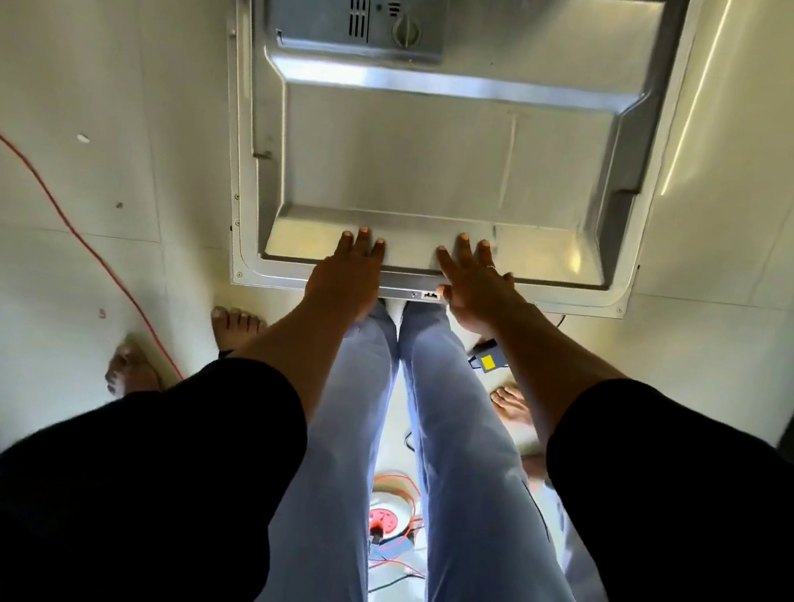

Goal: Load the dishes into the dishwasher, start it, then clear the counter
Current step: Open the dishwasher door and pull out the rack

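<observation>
left grip [349, 269] and right grip [477, 290], two flat, straight-fingered, on one dishwasher door [438, 161]

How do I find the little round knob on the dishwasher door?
Look at the big shiny dishwasher door lying open, and go to its far end. There a grey box is set into the metal. The knob is on the box's right half, the only round thing there, beside the straight vent slots.

No words, numbers or brand names can be read; the yellow label [487, 362] on a small dark device shows no legible print.
</observation>
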